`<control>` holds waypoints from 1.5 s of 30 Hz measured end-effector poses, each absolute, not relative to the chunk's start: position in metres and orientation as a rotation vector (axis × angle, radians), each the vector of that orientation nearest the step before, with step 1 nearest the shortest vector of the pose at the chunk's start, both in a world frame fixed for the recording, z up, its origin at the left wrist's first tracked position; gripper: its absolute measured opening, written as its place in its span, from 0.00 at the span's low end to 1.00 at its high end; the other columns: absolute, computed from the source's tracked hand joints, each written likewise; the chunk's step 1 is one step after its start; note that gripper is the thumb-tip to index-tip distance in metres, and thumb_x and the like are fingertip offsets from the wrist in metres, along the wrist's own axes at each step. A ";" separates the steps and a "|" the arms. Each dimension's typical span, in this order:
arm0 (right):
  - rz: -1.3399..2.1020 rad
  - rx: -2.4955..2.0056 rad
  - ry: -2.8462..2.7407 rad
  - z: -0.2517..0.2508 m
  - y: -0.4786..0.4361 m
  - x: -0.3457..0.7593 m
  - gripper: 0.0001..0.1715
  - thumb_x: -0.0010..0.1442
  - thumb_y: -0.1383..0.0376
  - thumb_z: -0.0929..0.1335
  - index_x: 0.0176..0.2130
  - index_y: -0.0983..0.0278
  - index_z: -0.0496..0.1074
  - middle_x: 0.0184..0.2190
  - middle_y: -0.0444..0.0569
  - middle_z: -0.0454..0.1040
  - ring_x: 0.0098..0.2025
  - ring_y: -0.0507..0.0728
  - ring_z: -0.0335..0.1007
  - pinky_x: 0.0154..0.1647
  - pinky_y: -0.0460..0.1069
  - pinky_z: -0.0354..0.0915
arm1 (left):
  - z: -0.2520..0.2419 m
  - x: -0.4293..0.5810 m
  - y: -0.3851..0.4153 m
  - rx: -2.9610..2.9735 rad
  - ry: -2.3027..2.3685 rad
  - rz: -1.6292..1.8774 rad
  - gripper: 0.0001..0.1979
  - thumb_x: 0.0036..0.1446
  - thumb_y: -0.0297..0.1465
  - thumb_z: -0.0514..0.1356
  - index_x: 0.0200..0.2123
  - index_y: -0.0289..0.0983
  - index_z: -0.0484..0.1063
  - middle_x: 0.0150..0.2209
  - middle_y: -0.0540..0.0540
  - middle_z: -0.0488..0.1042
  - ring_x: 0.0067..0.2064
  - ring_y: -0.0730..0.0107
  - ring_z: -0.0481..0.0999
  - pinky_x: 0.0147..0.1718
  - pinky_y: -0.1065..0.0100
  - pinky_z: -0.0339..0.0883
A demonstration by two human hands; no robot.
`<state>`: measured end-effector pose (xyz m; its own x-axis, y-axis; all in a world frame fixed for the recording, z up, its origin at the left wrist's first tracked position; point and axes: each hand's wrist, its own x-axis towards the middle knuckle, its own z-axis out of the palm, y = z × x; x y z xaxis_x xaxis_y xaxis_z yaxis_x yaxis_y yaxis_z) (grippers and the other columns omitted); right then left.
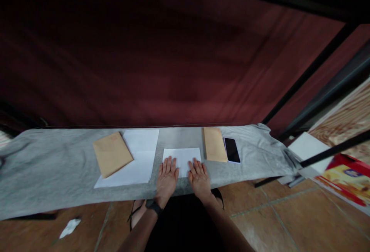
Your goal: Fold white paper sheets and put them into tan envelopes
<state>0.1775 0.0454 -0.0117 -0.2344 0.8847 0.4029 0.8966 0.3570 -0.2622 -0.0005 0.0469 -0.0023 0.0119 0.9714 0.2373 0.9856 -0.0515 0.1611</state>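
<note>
The left hand (167,178) and right hand (199,178) lie flat, palms down, on the lower part of a small white paper (182,157) on the cloth-covered table (52,167). A dark watch (154,207) circles the left wrist. To the left, a tilted brown packet (112,154) partly covers larger white paper (143,155); to the right, another brown packet (214,144) lies just beside a phone (231,150) with a dark screen.

A head-worn camera looks forward and down onto the hands (168,177) and table (58,167).
</note>
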 end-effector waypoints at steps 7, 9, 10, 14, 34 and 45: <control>0.193 -1.531 -2.210 0.002 0.078 0.151 0.24 0.70 0.63 0.59 0.62 0.62 0.67 0.63 0.52 0.67 0.65 0.58 0.62 0.67 0.56 0.54 | -0.003 0.002 0.043 -2.186 -2.121 -0.449 0.27 0.67 0.36 0.47 0.67 0.36 0.59 0.70 0.39 0.54 0.72 0.55 0.49 0.68 0.49 0.46; 0.210 -1.475 -2.251 0.002 0.087 0.141 0.25 0.71 0.62 0.58 0.63 0.62 0.66 0.64 0.51 0.65 0.66 0.58 0.60 0.67 0.56 0.54 | -0.002 0.002 0.043 -2.191 -2.119 -0.428 0.27 0.67 0.36 0.47 0.66 0.35 0.60 0.70 0.39 0.54 0.72 0.54 0.48 0.68 0.48 0.46; 0.205 -1.457 -2.267 0.002 0.091 0.137 0.25 0.71 0.61 0.58 0.63 0.62 0.66 0.65 0.51 0.64 0.66 0.58 0.59 0.67 0.57 0.53 | -0.002 0.002 0.043 -2.193 -2.116 -0.424 0.27 0.67 0.35 0.47 0.66 0.35 0.60 0.70 0.38 0.54 0.72 0.54 0.49 0.68 0.48 0.46; 0.144 -1.466 -2.282 -0.005 0.100 0.133 0.26 0.72 0.59 0.58 0.65 0.60 0.63 0.67 0.51 0.62 0.68 0.59 0.55 0.69 0.59 0.49 | -0.001 0.002 0.042 -2.187 -2.089 -0.424 0.27 0.67 0.35 0.47 0.66 0.35 0.61 0.70 0.37 0.54 0.71 0.52 0.50 0.68 0.47 0.46; 0.158 -1.296 -2.340 0.002 0.068 0.169 0.26 0.70 0.64 0.60 0.65 0.60 0.63 0.66 0.48 0.62 0.66 0.56 0.59 0.69 0.56 0.53 | 0.002 0.002 0.041 -2.192 -2.089 -0.413 0.28 0.66 0.36 0.48 0.67 0.34 0.59 0.70 0.36 0.54 0.72 0.53 0.49 0.67 0.48 0.46; 0.180 -1.178 -2.355 0.000 0.039 0.177 0.25 0.63 0.64 0.65 0.60 0.58 0.70 0.57 0.49 0.74 0.63 0.60 0.64 0.70 0.61 0.49 | 0.010 0.031 0.071 -2.498 -1.908 -0.421 0.26 0.67 0.32 0.43 0.64 0.31 0.63 0.64 0.36 0.66 0.67 0.60 0.61 0.66 0.53 0.52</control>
<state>0.1770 0.0385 0.0004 -0.5025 0.7800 0.3730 0.7144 0.6176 -0.3290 0.0313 0.0706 0.0097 0.2412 0.9514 0.1913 0.9435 -0.2761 0.1830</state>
